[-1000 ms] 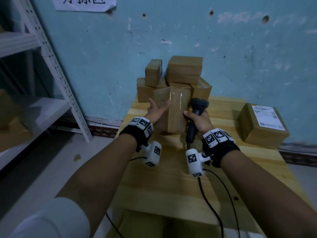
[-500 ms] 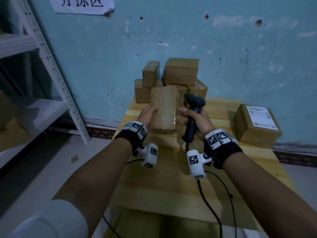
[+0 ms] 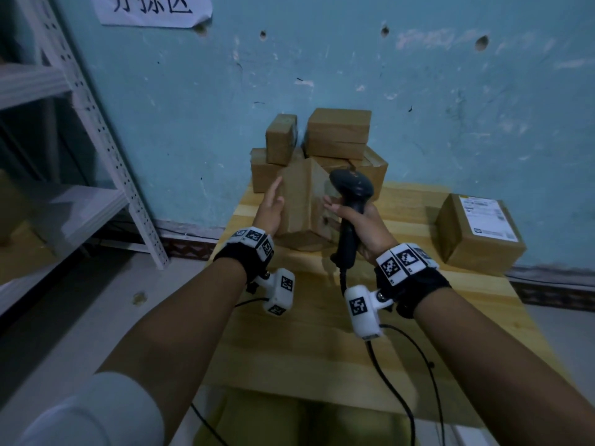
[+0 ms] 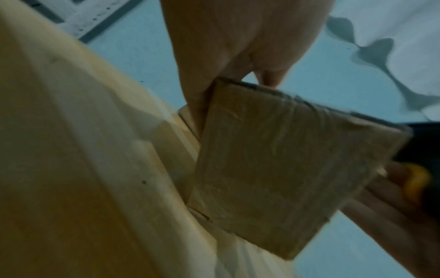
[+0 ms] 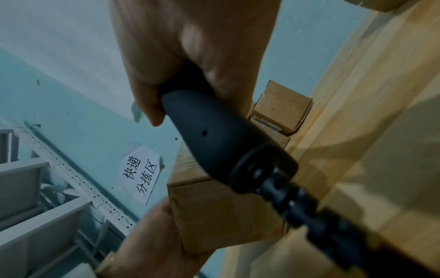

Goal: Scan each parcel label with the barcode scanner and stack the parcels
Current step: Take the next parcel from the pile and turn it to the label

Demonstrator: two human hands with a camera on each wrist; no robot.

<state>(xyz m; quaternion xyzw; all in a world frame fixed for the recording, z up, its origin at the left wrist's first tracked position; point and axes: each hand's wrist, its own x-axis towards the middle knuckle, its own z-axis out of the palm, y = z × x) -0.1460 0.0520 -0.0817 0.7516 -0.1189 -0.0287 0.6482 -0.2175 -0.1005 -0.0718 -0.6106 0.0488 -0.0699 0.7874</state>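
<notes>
A brown taped parcel (image 3: 299, 204) stands upright over the far part of the wooden table (image 3: 322, 333), one vertical edge turned towards me. My left hand (image 3: 272, 207) holds its left side, thumb on the near face (image 4: 197, 112) and a fingertip past the top edge. My right hand (image 3: 363, 226) grips the handle of the black barcode scanner (image 3: 351, 194), and its outstretched fingers touch the parcel's right side. The scanner head sits level with the parcel's upper right. No label shows on the parcel (image 4: 285, 159) in any view.
A pile of several brown parcels (image 3: 336, 133) leans on the blue wall behind. One parcel with a white label (image 3: 476, 233) lies at the table's right. The scanner cable (image 3: 396, 397) trails over the front edge. A white metal shelf (image 3: 96, 123) stands at the left.
The parcel has been turned between both hands: its broad taped face pointed at me before, now a vertical edge does. The scanner stayed in my right hand.
</notes>
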